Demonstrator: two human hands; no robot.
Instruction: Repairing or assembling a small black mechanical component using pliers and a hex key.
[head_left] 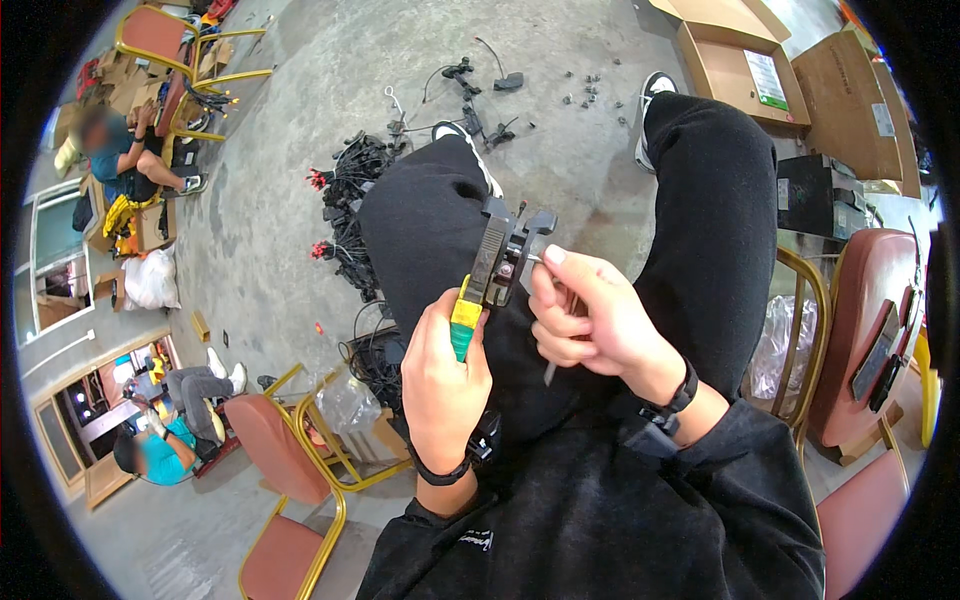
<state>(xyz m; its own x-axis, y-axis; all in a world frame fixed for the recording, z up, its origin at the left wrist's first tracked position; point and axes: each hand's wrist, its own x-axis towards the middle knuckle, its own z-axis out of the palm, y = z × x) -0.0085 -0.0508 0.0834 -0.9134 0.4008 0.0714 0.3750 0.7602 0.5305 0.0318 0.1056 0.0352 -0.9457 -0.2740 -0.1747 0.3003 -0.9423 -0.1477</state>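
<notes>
My left hand (pixel 443 390) is closed around a dark tool with a yellow-and-green handle (pixel 467 316), its black upper end (pixel 512 248) raised over my lap beside a metal fitting with a small bolt (pixel 506 272). My right hand (pixel 590 320) has its thumb and forefinger pinched on a thin metal rod (pixel 537 258) that meets the right side of the black part. Its other fingers curl, with a narrow metal piece (pixel 550 370) showing below them. Whether the black part is one piece with the handle I cannot tell.
Bundles of black cables (pixel 355 190), loose small fittings (pixel 585 88) and open cardboard boxes (pixel 730 65) lie on the concrete floor (pixel 260 110). Padded chairs (pixel 860 330) stand either side of me. A person (pixel 120 150) sits upper left, another (pixel 165 445) lower left.
</notes>
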